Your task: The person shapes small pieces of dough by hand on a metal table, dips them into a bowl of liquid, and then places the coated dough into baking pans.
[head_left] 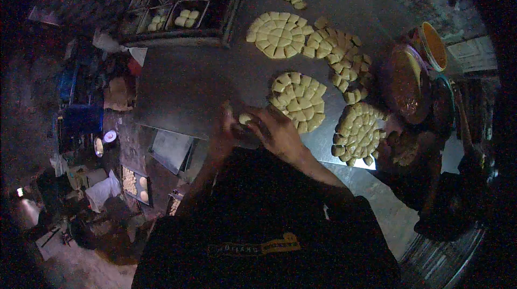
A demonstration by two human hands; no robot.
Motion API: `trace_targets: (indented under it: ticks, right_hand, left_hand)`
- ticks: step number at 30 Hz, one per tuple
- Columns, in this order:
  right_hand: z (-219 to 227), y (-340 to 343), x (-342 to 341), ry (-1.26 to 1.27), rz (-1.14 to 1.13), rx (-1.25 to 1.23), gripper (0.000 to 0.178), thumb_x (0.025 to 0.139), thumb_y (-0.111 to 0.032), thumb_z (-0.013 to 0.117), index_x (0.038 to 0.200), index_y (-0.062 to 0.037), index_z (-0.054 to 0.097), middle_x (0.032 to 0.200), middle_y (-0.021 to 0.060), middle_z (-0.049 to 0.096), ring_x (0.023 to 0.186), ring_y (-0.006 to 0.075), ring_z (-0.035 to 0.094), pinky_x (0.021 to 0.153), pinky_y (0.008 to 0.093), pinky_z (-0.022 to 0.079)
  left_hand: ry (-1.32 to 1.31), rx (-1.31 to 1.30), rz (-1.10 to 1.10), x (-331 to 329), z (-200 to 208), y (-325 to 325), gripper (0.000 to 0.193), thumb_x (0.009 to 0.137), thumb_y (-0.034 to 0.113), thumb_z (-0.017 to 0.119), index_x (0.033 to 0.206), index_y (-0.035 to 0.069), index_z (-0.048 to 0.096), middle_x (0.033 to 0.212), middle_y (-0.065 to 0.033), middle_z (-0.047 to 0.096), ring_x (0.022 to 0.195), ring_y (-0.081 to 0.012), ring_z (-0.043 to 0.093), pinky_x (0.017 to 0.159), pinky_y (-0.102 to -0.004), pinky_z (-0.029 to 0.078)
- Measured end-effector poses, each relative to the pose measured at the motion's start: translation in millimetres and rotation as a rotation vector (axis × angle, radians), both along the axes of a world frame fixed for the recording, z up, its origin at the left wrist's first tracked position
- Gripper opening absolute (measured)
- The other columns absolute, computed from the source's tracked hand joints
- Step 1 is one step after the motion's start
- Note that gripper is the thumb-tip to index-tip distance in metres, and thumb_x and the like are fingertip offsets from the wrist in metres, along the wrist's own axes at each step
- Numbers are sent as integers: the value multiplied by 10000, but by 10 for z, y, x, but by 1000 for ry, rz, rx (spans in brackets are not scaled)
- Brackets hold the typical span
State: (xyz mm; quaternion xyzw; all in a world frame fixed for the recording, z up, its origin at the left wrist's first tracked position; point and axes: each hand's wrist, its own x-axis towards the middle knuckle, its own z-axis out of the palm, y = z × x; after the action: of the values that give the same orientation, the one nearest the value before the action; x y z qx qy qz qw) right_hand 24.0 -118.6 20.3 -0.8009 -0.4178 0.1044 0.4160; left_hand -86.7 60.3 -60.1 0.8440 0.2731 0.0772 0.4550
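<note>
A small pale piece of dough [245, 119] sits between my two hands, close to my body at the near side of the dark table [183, 84]. My right hand [277, 132] closes on it with bent fingers. From the other side my left hand [229, 125] curls against the same piece; its fingertips are partly in shadow. Just beyond my right hand lies a round slab of dough [299, 100] cut into many pieces. Farther off is a second cut round [277, 34], with loose dough pieces [344, 57] trailing to its right.
At the far left, a dark tray [231, 25] bears small pans [188, 14] with dough balls. Another cut dough slab [360, 133] lies right. A tilted bucket [432, 47] and a large round bowl [404, 84] stand there, near a person's dark arm [409, 189]. Lower left holds a dough tray [135, 184].
</note>
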Motion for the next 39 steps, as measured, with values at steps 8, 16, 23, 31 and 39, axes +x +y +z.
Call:
trace_targets:
  ticks: [8, 16, 23, 31, 39]
  right_hand:
    - [-879, 493, 126, -295, 14, -166, 298, 917, -224, 614, 1182, -88, 629, 1234, 179, 597, 1161, 381, 559, 950, 459, 481]
    - [1138, 717, 481, -225, 231, -185, 162, 870, -224, 641, 942, -86, 687, 872, 145, 677, 800, 358, 668, 664, 477, 543]
    - [-1089, -8, 1779, -359, -750, -325, 171, 835, -174, 634, 968, -69, 655, 893, 184, 646, 821, 401, 648, 658, 474, 531]
    - [-1016, -191, 2116, -52, -598, -310, 374, 723, -303, 729, 978, -32, 702, 969, 218, 695, 873, 373, 682, 784, 461, 558]
    - [-182, -568, 211, 371, -533, 273, 340, 789, 29, 750, 1103, -34, 636, 1095, 109, 692, 984, 212, 681, 831, 359, 557]
  left_hand:
    - [-88, -681, 156, 206, 264, 869, 510, 1029, 379, 473, 1414, 47, 427, 1273, -162, 590, 971, -234, 665, 818, -392, 549]
    - [-321, -568, -146, 355, -676, 780, 416, 981, 302, 607, 1308, 55, 536, 1060, -116, 677, 953, -218, 638, 867, -332, 491]
    - [-149, -802, -243, 662, 12, 368, 264, 1001, 216, 578, 1201, 46, 609, 1060, -105, 686, 888, -164, 664, 754, -291, 521]
    - [-165, -902, -193, 784, 228, 18, 247, 988, 171, 596, 1193, 34, 608, 1068, -95, 683, 876, -165, 665, 759, -294, 540]
    - [-317, -766, -185, 839, 505, -917, 228, 961, 106, 622, 1165, 5, 621, 1127, -77, 634, 1012, -184, 617, 865, -298, 517]
